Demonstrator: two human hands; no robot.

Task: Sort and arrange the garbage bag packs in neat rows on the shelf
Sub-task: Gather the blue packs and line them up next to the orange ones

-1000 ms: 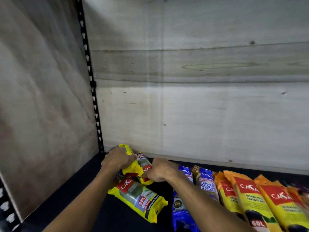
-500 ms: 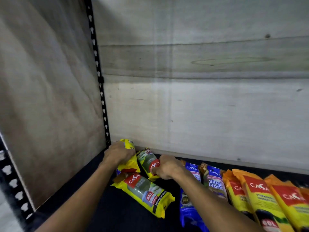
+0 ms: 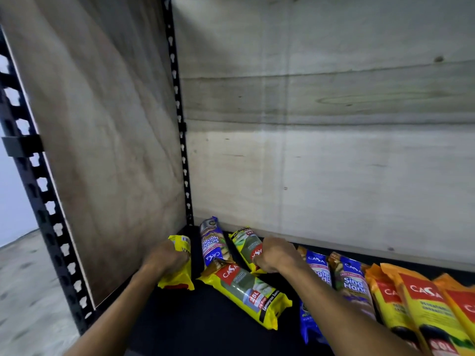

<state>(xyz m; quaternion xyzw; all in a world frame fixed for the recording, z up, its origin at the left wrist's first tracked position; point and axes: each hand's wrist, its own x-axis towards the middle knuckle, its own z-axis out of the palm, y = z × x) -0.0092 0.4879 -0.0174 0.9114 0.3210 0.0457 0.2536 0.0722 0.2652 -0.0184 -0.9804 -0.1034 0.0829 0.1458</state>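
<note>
Head view: beside the black corner post [image 3: 183,160], the left hand [image 3: 167,258] is closed round a yellow pack [image 3: 177,278] and the right hand [image 3: 276,254] grips another yellow pack [image 3: 245,244] just right of a blue pack [image 3: 212,240]. A loose yellow pack [image 3: 246,291] lies askew nearer the camera; setting either held pack down could knock it further out of line.

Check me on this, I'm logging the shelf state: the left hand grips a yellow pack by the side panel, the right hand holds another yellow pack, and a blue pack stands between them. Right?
One slip. The head view shows the blue pack lying flat on the shelf floor, not standing. The rest holds: left hand grips a yellow pack by the side panel, right hand holds another yellow pack.
</note>
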